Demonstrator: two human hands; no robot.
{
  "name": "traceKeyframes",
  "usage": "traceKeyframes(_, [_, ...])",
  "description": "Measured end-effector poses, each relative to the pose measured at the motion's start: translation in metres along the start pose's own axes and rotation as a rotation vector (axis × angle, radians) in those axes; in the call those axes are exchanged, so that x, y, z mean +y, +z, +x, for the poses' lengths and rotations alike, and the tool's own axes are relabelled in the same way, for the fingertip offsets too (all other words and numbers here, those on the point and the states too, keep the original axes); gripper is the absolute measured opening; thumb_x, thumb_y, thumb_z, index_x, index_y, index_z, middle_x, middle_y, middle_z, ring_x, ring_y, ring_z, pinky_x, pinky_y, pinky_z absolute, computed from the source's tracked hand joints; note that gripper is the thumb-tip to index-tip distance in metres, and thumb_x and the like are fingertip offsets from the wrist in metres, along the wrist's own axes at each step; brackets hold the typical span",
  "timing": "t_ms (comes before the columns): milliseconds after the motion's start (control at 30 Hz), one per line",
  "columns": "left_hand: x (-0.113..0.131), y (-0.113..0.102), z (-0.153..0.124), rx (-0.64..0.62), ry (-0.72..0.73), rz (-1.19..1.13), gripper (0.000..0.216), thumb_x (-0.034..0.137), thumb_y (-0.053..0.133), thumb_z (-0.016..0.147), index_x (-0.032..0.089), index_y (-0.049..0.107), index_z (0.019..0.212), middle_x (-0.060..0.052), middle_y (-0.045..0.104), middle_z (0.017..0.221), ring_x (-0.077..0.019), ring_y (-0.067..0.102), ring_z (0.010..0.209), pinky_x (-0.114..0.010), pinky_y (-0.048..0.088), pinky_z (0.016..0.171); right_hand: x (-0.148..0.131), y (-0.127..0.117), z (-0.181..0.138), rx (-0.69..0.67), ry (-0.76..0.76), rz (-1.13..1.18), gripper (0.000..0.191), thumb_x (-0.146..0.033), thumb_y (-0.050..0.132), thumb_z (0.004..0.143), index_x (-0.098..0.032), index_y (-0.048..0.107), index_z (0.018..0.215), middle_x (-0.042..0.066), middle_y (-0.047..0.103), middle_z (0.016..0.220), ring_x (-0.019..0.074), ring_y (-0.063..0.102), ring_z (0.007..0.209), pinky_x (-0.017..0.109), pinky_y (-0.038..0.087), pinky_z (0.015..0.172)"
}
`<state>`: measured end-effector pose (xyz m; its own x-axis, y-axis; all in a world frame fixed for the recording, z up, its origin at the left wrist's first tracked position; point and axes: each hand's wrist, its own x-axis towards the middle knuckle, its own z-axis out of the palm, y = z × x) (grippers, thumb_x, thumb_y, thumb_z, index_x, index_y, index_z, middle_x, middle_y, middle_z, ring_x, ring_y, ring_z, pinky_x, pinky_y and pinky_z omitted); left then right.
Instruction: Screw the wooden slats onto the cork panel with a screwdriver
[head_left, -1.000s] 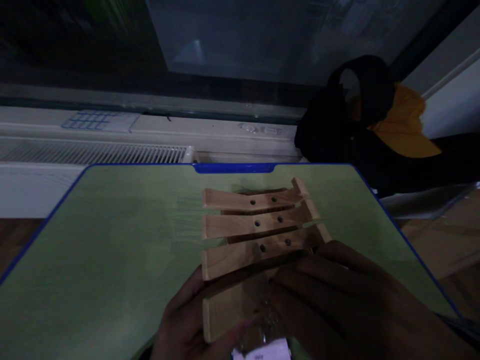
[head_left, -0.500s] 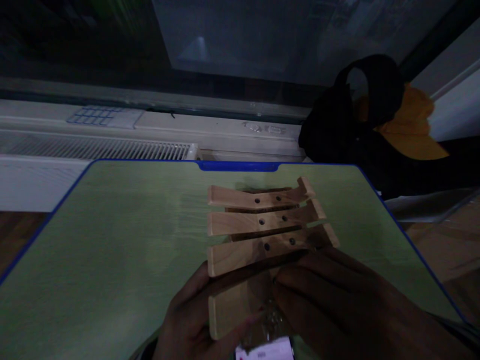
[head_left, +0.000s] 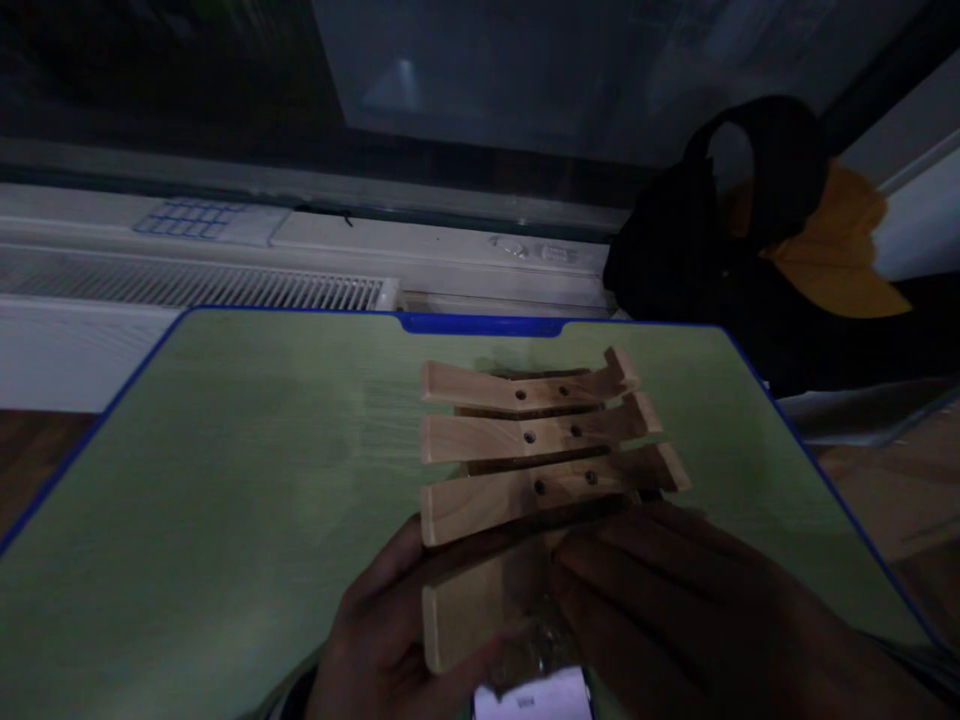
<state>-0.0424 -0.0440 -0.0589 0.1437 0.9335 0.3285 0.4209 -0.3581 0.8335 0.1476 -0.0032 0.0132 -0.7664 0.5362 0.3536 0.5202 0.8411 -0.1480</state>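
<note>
A wooden rack of several curved slats with dark screw holes lies on a green table top. My left hand cups the near left end of the nearest slat, thumb over its edge. My right hand lies over the right half of that slat, fingers curled down together near its middle. A small clear bag with a white label sits between my hands at the picture's bottom edge. What my right fingertips pinch is hidden in the dark.
The table has a blue rim with a notch at the far side. Beyond it run a white radiator grille and a window sill. A black and yellow bag sits at the right, past the table's corner.
The view has drifted slightly, so the rack sits a little further right and up. My hands keep the same hold on the near slat.
</note>
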Motion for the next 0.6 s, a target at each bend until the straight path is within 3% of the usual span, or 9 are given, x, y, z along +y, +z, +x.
traceKeyframes(600, [0.0011,0.0001,0.0025,0.002,-0.004,-0.005,0.041,0.02,0.071,0.069,0.03,0.063,0.108,0.001,0.068,0.101,-0.0199,0.066,0.089,-0.03,0.057,0.079,0.0037,-0.003,-0.0042,-0.076,0.026,-0.061,0.048,-0.019,0.02,0.096,-0.019,0.065,0.08,0.001,0.067,0.071,0.0161,0.059,0.067,0.032,0.049,0.07])
